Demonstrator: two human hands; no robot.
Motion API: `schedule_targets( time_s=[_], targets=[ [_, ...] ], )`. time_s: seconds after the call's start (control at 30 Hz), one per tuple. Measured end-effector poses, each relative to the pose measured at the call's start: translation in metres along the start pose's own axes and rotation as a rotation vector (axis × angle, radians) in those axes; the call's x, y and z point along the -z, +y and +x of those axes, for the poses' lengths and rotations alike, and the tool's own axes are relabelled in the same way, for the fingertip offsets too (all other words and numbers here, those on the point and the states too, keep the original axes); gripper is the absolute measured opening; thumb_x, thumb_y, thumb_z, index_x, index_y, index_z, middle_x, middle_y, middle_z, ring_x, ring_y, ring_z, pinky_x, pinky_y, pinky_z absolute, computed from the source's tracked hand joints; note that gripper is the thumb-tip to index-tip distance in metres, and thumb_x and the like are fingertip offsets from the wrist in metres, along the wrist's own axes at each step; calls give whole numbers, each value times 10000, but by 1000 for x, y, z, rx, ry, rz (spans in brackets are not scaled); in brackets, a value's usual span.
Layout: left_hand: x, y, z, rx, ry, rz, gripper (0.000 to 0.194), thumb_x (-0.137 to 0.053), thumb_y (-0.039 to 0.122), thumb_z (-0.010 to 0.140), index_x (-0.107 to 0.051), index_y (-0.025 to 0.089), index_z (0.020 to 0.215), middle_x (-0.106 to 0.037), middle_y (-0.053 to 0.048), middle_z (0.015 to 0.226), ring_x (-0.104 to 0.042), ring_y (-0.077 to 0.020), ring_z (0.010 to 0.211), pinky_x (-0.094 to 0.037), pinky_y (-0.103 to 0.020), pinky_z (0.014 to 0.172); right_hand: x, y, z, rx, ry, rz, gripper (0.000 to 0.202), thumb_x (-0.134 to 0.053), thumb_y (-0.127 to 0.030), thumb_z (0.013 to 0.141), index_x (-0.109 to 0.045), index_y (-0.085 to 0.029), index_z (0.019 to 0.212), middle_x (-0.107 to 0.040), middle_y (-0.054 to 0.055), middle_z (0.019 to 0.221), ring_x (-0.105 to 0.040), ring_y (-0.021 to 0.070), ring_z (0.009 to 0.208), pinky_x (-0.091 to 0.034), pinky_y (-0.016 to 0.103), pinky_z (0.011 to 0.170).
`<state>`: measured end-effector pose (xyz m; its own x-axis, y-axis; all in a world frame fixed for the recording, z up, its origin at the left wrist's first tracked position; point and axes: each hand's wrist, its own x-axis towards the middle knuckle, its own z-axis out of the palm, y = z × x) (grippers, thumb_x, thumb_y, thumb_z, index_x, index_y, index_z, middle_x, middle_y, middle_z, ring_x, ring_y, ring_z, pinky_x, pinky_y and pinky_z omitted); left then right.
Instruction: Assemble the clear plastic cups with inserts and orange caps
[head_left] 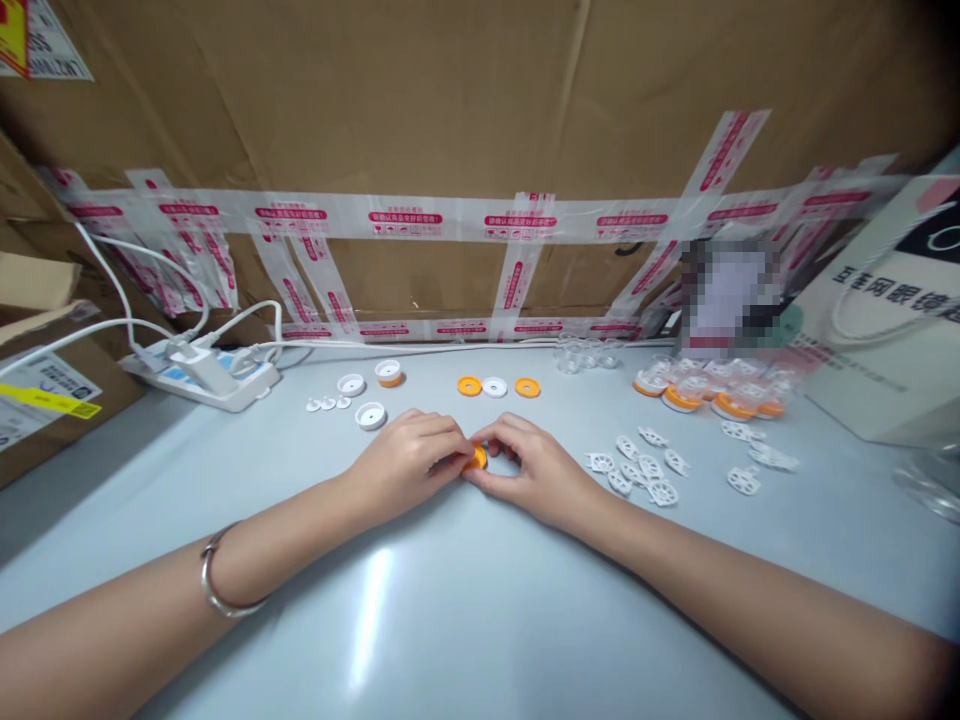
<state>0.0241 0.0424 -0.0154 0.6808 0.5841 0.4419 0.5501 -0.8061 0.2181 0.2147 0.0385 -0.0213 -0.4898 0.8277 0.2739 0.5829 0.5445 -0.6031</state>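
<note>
The fingers of the left hand (411,460) and the right hand (536,470) are clamped on a small orange piece (477,459), one hand at each side, low over the bench (450,620). The fingers partly cover it, so its full shape is hard to tell. A metal bracelet (212,585) circles the left wrist.

Just beyond the hands, a white ring (486,387) lies between two orange rings (460,386). To the left are two white cups (370,417), a white-and-orange cup (388,379) and three small white discs (328,404). To the right lie white openwork pieces (663,492) in two loose groups; behind them, orange-and-white parts (681,399) sit crowded together with clear pieces.

Farther out, more clear pieces (585,354) lie near the back edge. A power strip (240,390) with plugs and white cables stands at left, a printed bag (862,340) at right, and a taped cardboard box (420,100) rises behind.
</note>
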Motion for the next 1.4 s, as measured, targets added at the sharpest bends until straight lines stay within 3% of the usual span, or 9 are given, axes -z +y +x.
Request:
schedule_targets(
  time_s=[0.37, 0.6, 0.83, 1.03, 1.23, 1.4],
  targets=[
    [1, 3, -3, -10, 10, 3, 140, -477, 159, 862, -616, 170, 871, -665, -34, 793, -612, -141, 757, -406, -269, 676, -1, 1, 1, -7, -7, 19, 176, -626, -270, 744, -623, -186, 899, -565, 28, 807, -540, 160, 777, -437, 290, 728],
    [10, 13, -5, -27, -105, 124, 183, -448, 167, 867, -629, 165, 896, -657, -56, 848, -600, -172, 792, -402, -315, 718, 0, 0, 0, -3, -8, 10, 168, -616, -199, 725, -625, -188, 893, -570, 27, 807, -541, 163, 788, -436, 284, 723],
    [17, 6, -1, 135, -58, -193, 166, -482, 172, 857, -645, 170, 883, -663, -32, 833, -602, -125, 745, -441, -236, 685, 0, -1, -1, 8, -1, 23, 179, -634, -289, 749, -641, -188, 897, -567, 24, 794, -538, 158, 775, -437, 295, 737],
    [20, 5, -3, 99, -90, -34, 173, -479, 165, 855, -649, 165, 886, -667, -41, 832, -613, -157, 772, -435, -278, 714, -2, 3, -2, 33, 13, 82, 188, -642, -263, 748, -665, -179, 915, -587, 39, 843, -564, 156, 815, -456, 289, 771],
    [17, 8, -14, 60, -129, 17, 237, -429, 193, 885, -619, 184, 1028, -670, -59, 981, -617, -183, 876, -454, -322, 768, -6, 7, -3, 85, 47, 128, 188, -644, -235, 754, -684, -191, 933, -630, 50, 980, -595, 158, 900, -461, 283, 841],
    [12, 7, -22, 38, -97, 19, 298, -429, 205, 886, -549, 192, 1159, -621, -79, 1132, -569, -207, 1018, -455, -355, 831, -2, 2, -1, 87, 23, 166, 181, -646, -213, 760, -686, -200, 936, -660, 33, 957, -609, 145, 882, -470, 261, 830]
  ],
)
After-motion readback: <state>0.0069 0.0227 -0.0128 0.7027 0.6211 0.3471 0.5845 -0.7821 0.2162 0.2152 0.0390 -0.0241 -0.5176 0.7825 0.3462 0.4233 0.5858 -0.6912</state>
